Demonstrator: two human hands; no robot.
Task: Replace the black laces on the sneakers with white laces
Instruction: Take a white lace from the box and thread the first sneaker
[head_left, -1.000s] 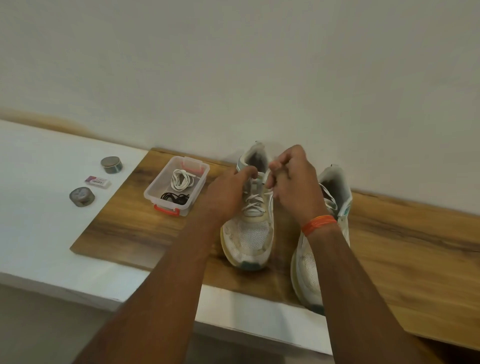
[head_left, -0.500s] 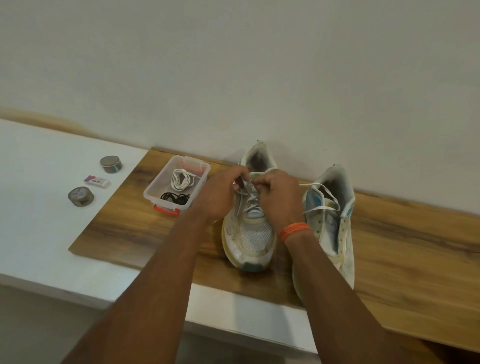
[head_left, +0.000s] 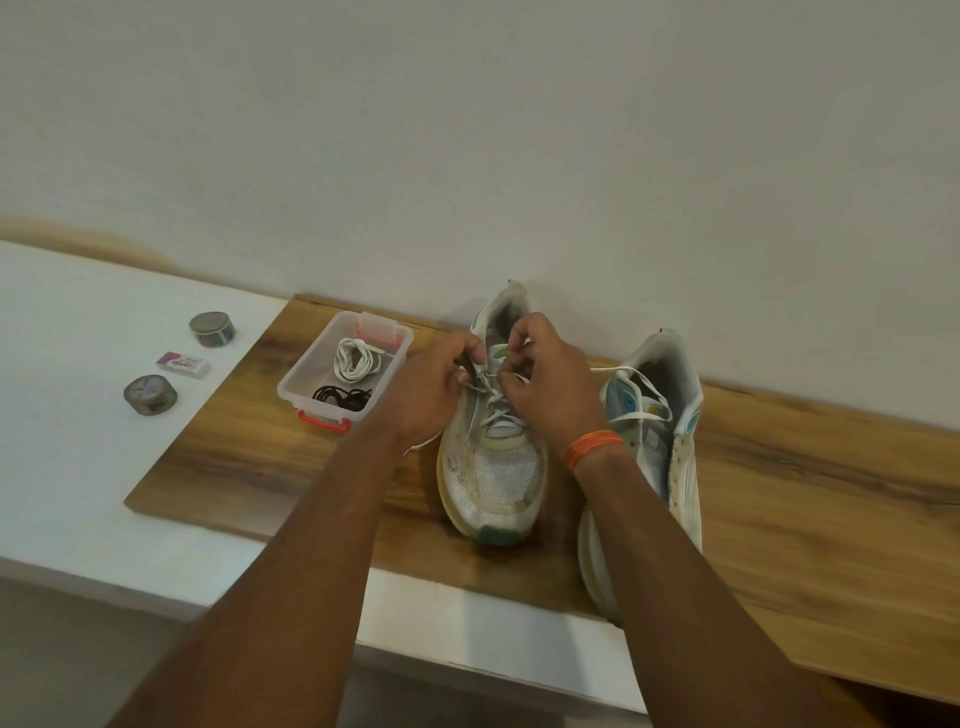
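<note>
Two worn white sneakers stand on a wooden board (head_left: 810, 499), toes toward me. Over the top eyelets of the left sneaker (head_left: 493, 478), both hands work its white lace (head_left: 491, 402). My left hand (head_left: 434, 387) pinches one lace end at the left side of the tongue. My right hand (head_left: 545, 384), with an orange band at the wrist, pinches the other end at the right side. The right sneaker (head_left: 660, 431) is threaded with a white lace, its loops lying loose, and my right forearm partly covers it.
A clear plastic box (head_left: 296, 382) with red clasps sits left of the sneakers, holding a coiled white lace (head_left: 358, 358) and black laces (head_left: 340, 399). On the white counter (head_left: 67, 467) lie two round tins (head_left: 212, 328) (head_left: 149, 395) and a small packet (head_left: 184, 364). A wall rises close behind.
My right hand came down from above the left sneaker's collar to the top eyelets. Both hands have closed in on the lace ends there.
</note>
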